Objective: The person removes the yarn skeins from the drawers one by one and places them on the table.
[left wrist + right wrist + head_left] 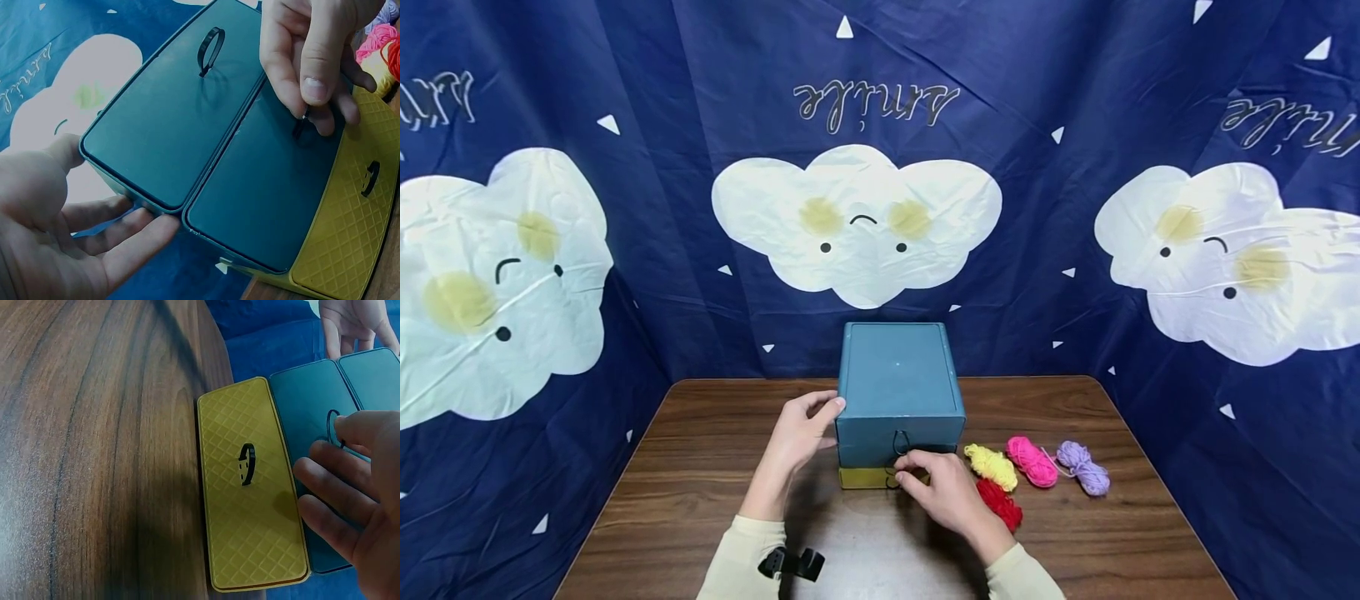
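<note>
A small drawer cabinet (895,367) stands at the back of the table, with two teal drawer fronts above a yellow one. Each front carries a black loop pull. My right hand (946,492) pinches the middle drawer's loop pull (300,125) between thumb and index finger, its other fingers spread before the teal front. That middle drawer (256,187) looks flush with the upper drawer (169,119). Against the cabinet's left side rests my left hand (801,429), thumb at the top edge and fingers loosely extended along the side. The yellow drawer (250,519) is shut, its pull (248,464) untouched.
Right of the cabinet lie yarn skeins: yellow (991,467), red (1000,504), pink (1032,461) and purple (1082,468). The yellow and red ones sit close by my right hand. A blue cloud-print curtain (1022,333) hangs behind the wooden table (700,500).
</note>
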{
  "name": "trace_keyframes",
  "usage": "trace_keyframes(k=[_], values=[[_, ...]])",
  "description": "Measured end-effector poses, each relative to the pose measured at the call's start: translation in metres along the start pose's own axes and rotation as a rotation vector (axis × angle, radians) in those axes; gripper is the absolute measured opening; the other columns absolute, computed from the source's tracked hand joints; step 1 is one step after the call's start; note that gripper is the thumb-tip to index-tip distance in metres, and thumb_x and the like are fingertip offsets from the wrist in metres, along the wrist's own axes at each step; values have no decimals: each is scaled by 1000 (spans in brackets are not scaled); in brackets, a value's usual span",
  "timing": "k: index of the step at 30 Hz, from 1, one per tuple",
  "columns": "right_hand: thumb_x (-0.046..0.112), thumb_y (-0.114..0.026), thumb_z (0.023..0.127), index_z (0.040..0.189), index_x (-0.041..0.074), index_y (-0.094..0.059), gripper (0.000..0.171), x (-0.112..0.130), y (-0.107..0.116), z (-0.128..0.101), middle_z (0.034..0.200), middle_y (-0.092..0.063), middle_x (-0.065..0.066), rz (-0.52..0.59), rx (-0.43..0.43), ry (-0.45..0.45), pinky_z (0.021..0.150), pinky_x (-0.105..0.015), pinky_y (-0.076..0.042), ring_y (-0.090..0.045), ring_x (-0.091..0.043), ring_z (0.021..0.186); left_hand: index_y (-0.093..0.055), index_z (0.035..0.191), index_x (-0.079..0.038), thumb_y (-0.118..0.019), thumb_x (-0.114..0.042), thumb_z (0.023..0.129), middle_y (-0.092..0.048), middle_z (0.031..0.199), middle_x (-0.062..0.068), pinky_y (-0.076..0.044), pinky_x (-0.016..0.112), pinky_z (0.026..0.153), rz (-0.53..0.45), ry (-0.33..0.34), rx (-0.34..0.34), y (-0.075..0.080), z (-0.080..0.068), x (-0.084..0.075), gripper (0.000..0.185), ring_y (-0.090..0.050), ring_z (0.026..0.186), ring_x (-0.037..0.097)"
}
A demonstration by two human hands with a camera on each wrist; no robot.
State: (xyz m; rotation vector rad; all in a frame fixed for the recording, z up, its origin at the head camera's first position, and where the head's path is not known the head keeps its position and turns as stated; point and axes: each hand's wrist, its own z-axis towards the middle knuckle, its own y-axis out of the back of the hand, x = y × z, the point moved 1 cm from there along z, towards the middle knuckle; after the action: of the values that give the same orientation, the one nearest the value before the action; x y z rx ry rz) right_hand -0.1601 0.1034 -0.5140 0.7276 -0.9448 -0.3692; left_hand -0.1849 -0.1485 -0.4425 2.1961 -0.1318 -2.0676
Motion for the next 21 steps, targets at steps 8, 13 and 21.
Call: trace_keyframes(k=[8,13,21], values=[[12,-79,90,108,16,-76,19,-2,1,-5,96,-79,5,99,-16,2,74,-26,-61,-72,-3,86,-62,138,0,-66,-30,101,-65,130,23,-63,51,83,12,-3,-1,0,-2,0,48,-65,116,34],[8,-80,88,104,12,-74,18,-6,0,-7,93,-79,3,137,-33,12,73,-26,-62,-73,-5,84,-60,139,1,-66,-31,101,-64,133,24,-63,51,84,12,-3,1,0,-2,0,50,-63,119,36],[12,-78,90,100,13,-76,10,-10,2,-10,94,-79,4,114,6,-45,71,-24,-60,-69,-1,80,-60,139,0,-66,-31,101,-63,133,23,-62,52,86,3,4,2,0,-3,0,50,-62,122,36]])
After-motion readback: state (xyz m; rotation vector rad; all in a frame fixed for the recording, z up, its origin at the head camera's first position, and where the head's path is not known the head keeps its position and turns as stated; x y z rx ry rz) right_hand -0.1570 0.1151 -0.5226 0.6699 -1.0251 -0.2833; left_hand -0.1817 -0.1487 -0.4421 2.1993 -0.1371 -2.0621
